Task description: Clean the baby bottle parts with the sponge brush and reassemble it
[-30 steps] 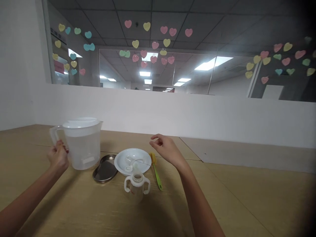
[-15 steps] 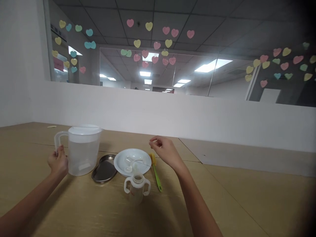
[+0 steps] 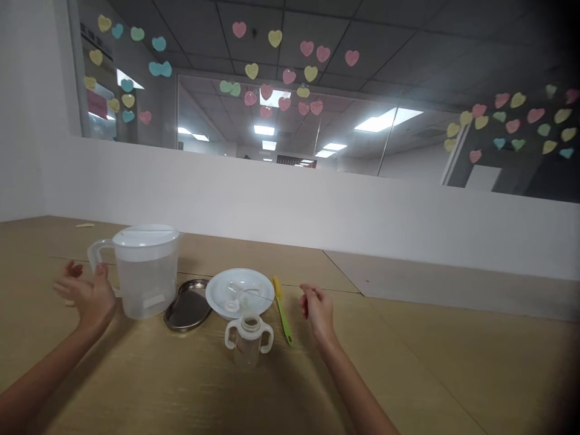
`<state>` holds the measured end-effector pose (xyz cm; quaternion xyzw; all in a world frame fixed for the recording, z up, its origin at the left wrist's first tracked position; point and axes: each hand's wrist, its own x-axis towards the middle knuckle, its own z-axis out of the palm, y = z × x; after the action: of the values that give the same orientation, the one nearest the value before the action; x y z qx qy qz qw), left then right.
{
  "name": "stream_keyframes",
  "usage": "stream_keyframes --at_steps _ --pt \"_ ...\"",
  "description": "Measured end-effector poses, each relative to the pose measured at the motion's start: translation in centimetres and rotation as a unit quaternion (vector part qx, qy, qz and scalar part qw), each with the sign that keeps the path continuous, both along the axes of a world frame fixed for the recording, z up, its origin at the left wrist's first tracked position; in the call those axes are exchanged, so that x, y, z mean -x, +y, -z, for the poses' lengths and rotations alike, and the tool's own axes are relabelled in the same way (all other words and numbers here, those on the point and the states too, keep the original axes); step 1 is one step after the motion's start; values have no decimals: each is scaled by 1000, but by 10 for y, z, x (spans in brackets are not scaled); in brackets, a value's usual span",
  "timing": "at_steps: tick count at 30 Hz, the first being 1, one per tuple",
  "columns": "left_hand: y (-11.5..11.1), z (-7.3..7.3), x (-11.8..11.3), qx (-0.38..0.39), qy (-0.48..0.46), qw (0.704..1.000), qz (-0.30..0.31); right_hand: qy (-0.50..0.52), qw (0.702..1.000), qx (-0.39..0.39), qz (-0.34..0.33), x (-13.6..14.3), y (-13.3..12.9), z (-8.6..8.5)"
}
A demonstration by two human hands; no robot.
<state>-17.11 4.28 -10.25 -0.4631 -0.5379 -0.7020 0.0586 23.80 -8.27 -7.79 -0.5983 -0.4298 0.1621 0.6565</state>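
Observation:
Beside the handle of a clear lidded pitcher (image 3: 147,278), my left hand (image 3: 88,296) has its fingers spread and holds nothing. My right hand (image 3: 318,311) hangs over the table right of a brush (image 3: 284,314) with a green handle and yellow head; its fingers are curled together, and nothing shows in them. Between the hands are a metal kidney-shaped tray (image 3: 188,307), a white bowl (image 3: 240,278) holding clear and white small parts, and, in front of the bowl, an upright open bottle (image 3: 248,347) with two white handles.
A wooden table (image 3: 181,393) spans the view. Behind it rises a white wall (image 3: 240,199) with a window above, dotted with heart-shaped notes. A small pale flat piece (image 3: 85,225) lies at the back left.
My left hand has let go of the pitcher handle and opened. My right hand has moved lower and to the right, away from behind the brush. The view has shifted slightly.

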Motion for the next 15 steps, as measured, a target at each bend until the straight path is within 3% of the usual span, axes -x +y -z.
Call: stream_keyframes --at_steps 1,4,6,8,11,15 --pt "-8 -4 -9 -31 -10 999 -23 -38 999 26 22 -2 1 14" --pt "-32 -15 -50 -63 75 987 129 -217 970 98 57 2 2 44" --pt "-44 -16 -82 3 189 947 259 -308 935 161 66 11 1 52" --pt "-49 -13 -113 68 283 897 334 -381 897 208 83 19 0 53" --pt "-44 -5 -148 134 369 841 371 -446 852 259 92 26 -3 53" --pt "-22 -5 -175 185 429 812 349 -446 836 312 63 26 -5 56"
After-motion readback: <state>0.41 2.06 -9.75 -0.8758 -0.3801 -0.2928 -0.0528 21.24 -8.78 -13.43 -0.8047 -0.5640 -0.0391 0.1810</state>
